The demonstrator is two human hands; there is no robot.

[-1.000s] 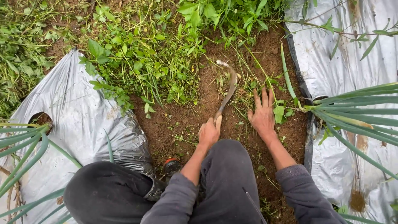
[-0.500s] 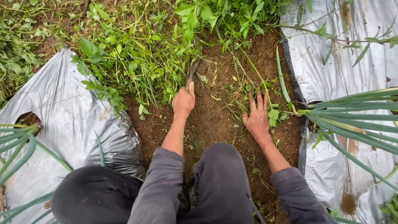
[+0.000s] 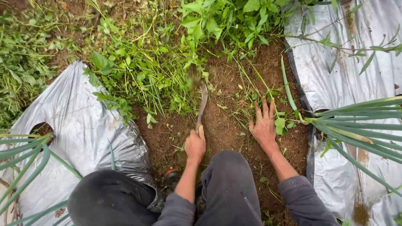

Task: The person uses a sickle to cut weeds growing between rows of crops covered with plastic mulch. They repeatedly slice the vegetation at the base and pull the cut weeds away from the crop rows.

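Compared with half a second earlier, the left hand (image 3: pixel 195 145) has drawn back from the weed edge toward the knees, and the sickle (image 3: pixel 202 104) it carries has come back with it, its blade tip blurred against the greenery. Left hand: fingers wrapped fully around the tool's handle, thumb laid along the top; the handle runs up and slightly right from the fist, and the curved blade ends at the margin of the weed patch (image 3: pixel 146 71). Right hand (image 3: pixel 264 125): open and flat, fingers spread, palm pressed on the bare soil (image 3: pixel 222 129), holding nothing; it lies in nearly the same place as before, its fingertips among loose cut grass stems and just beside a small leafy weed (image 3: pixel 280 123). Both forearms wear grey sleeves, and dark trouser knees fill the lower middle of the view. Grey plastic mulch sheets flank the soil strip, one on the left (image 3: pixel 79 121) and one on the right (image 3: pixel 356 75). Long green onion leaves (image 3: pixel 360 121) fan out from a hole at the right sheet's edge, near the right hand but not touching it; more such leaves (image 3: pixel 21 155) spread from a hole in the left sheet.
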